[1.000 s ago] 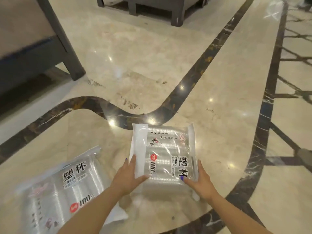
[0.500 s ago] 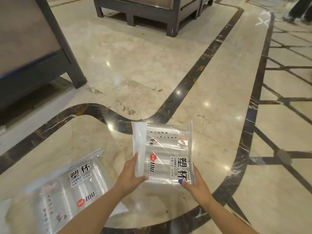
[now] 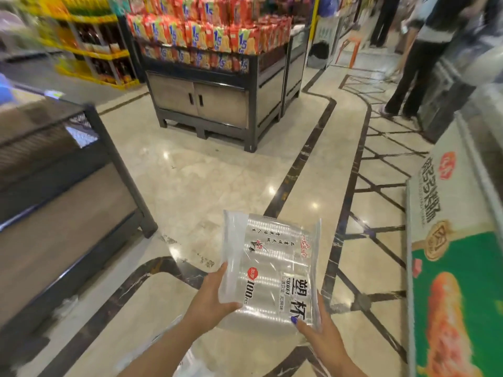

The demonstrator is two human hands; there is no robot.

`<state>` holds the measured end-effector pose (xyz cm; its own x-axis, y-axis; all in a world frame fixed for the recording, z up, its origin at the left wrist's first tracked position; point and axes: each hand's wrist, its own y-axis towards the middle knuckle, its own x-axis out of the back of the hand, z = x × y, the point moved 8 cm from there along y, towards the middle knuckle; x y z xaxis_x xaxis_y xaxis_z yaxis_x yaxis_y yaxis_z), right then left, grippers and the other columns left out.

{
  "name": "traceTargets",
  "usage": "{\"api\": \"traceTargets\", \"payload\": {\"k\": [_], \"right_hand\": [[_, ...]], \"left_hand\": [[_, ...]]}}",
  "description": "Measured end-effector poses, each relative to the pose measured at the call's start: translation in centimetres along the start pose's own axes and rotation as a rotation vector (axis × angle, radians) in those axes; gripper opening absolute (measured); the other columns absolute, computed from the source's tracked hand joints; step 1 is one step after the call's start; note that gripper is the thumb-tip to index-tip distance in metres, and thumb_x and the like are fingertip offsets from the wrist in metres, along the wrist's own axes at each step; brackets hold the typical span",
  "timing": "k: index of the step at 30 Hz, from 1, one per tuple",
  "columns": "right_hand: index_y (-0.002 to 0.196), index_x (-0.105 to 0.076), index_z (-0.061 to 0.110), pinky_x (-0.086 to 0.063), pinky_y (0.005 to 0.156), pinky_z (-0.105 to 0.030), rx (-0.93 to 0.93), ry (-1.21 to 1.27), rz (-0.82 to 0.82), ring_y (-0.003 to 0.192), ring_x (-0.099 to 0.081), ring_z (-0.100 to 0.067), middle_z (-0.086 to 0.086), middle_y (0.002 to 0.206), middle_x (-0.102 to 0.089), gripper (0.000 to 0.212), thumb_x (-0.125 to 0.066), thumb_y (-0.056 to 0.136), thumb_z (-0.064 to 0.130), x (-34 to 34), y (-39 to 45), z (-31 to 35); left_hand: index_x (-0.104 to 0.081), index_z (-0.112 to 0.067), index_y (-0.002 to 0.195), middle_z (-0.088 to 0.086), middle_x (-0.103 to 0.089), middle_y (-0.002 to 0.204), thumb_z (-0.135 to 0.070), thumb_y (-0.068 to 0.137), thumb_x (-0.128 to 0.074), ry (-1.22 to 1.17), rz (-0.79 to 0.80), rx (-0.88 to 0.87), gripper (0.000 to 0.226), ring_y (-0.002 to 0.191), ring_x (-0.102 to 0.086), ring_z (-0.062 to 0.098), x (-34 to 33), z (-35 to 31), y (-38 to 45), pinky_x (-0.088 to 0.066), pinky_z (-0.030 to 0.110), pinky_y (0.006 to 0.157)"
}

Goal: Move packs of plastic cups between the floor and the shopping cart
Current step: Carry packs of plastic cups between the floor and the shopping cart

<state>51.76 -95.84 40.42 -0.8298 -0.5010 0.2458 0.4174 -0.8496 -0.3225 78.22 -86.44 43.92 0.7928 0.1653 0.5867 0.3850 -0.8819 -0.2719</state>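
Observation:
I hold a clear pack of plastic cups (image 3: 268,268) with black and red print, lifted off the marble floor (image 3: 196,186) in front of me. My left hand (image 3: 211,297) grips its near left corner, thumb on top. On the near right corner my right hand (image 3: 319,331) grips it the same way, thumb on top. Part of a second clear pack (image 3: 190,363) shows on the floor at the bottom edge, under my left forearm. No shopping cart is in view.
A dark-framed display stand (image 3: 68,191) stands close on my left. Ahead is a snack display island (image 3: 215,85) with red packets. A chest freezer (image 3: 457,254) with a printed front lines the right side. A person (image 3: 419,58) stands at the far right.
Both hands have raised the pack off the floor. My view has tilted up from the floor to the shop aisle, and the second pack has slid almost out of view.

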Motion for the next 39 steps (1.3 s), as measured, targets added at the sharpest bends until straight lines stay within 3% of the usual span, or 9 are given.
{"api": "traceTargets", "payload": {"k": [4, 8, 12, 14, 19, 24, 28, 32, 39], "right_hand": [[0.141, -0.014, 0.067, -0.044, 0.101, -0.028, 0.075, -0.099, -0.059, 0.129, -0.047, 0.000, 0.038, 0.141, -0.039, 0.097, -0.076, 0.066, 0.067, 6.3, -4.7, 8.6], [0.146, -0.016, 0.059, -0.039, 0.090, -0.009, 0.161, -0.060, -0.123, 0.131, -0.045, -0.002, 0.039, 0.139, -0.039, 0.095, -0.075, 0.071, 0.064, 10.8, -10.1, 15.4], [0.139, -0.024, 0.047, -0.038, 0.081, -0.002, 0.184, 0.029, -0.187, 0.132, -0.038, -0.007, 0.026, 0.137, -0.039, 0.084, -0.080, 0.079, 0.034, 13.8, -16.6, 18.7], [0.133, -0.025, 0.046, -0.037, 0.083, -0.002, 0.211, 0.069, -0.226, 0.132, -0.035, -0.008, 0.024, 0.136, -0.040, 0.080, -0.080, 0.078, 0.030, 15.2, -20.5, 19.8], [0.143, -0.016, 0.037, -0.021, 0.103, -0.014, 0.206, 0.061, -0.355, 0.126, -0.016, 0.003, 0.034, 0.126, -0.017, 0.082, -0.073, 0.087, 0.022, 19.8, -29.3, 21.0], [0.151, -0.028, 0.038, -0.036, 0.114, -0.047, 0.225, 0.179, -0.465, 0.138, -0.038, -0.013, 0.015, 0.151, -0.037, 0.101, -0.085, 0.068, 0.045, 25.4, -39.1, 18.9], [0.150, -0.033, 0.032, -0.043, 0.108, -0.039, 0.215, 0.174, -0.660, 0.133, -0.047, -0.015, 0.010, 0.145, -0.048, 0.091, -0.084, 0.074, 0.030, 32.0, -48.2, 16.2], [0.145, -0.035, 0.032, -0.040, 0.084, -0.004, 0.223, 0.149, -0.828, 0.121, -0.048, -0.007, 0.014, 0.129, -0.052, 0.078, -0.078, 0.082, 0.015, 39.0, -59.4, 11.9], [0.151, -0.031, 0.028, -0.033, 0.102, -0.023, 0.125, 0.167, -1.127, 0.130, -0.041, -0.008, 0.014, 0.140, -0.045, 0.087, -0.081, 0.079, 0.024, 50.2, -81.5, 1.7]], "left_hand": [[-0.011, -0.035, 0.153, -0.012, -0.022, 0.154, -0.060, 0.062, -0.077, -0.046, 0.001, -0.086, 0.116, 0.139, -0.022, 0.006, 4.9, -11.7, -4.2, -0.025, 0.029, 0.112], [-0.010, -0.033, 0.154, -0.009, -0.026, 0.154, -0.040, 0.073, -0.082, -0.116, -0.041, -0.136, 0.109, 0.137, -0.032, 0.016, 7.5, -19.0, -7.8, -0.037, 0.034, 0.108], [-0.011, -0.026, 0.154, -0.004, -0.038, 0.138, -0.018, 0.082, -0.077, -0.313, -0.016, -0.157, 0.098, 0.096, -0.054, 0.004, 7.6, -24.1, -13.1, -0.048, 0.009, 0.057], [-0.021, -0.023, 0.152, -0.004, -0.042, 0.129, -0.011, 0.081, -0.076, -0.363, 0.003, -0.207, 0.090, 0.088, -0.054, 0.001, 7.3, -26.1, -15.7, -0.047, 0.008, 0.053], [-0.043, -0.036, 0.124, -0.027, -0.058, 0.097, -0.009, 0.077, -0.078, -0.295, 0.064, -0.359, 0.065, 0.089, -0.059, 0.003, 5.3, -31.6, -21.2, -0.049, 0.012, 0.062], [-0.034, -0.027, 0.146, -0.007, -0.050, 0.126, -0.034, 0.071, -0.083, -0.143, 0.154, -0.465, 0.090, 0.107, -0.058, 0.018, 0.4, -38.1, -25.8, -0.048, 0.029, 0.084], [-0.028, -0.027, 0.149, -0.009, -0.044, 0.125, -0.031, 0.076, -0.081, -0.079, 0.255, -0.585, 0.090, 0.105, -0.053, 0.019, -6.4, -44.7, -31.7, -0.049, 0.035, 0.086], [-0.032, -0.028, 0.146, -0.008, -0.048, 0.129, -0.036, 0.073, -0.082, -0.044, 0.370, -0.710, 0.090, 0.117, -0.053, 0.021, -15.8, -51.1, -38.6, -0.047, 0.043, 0.096], [-0.033, -0.022, 0.148, -0.003, -0.047, 0.133, -0.023, 0.075, -0.083, -0.118, 0.586, -0.813, 0.089, 0.121, -0.045, 0.014, -36.5, -59.5, -55.5, -0.037, 0.031, 0.100]]}}
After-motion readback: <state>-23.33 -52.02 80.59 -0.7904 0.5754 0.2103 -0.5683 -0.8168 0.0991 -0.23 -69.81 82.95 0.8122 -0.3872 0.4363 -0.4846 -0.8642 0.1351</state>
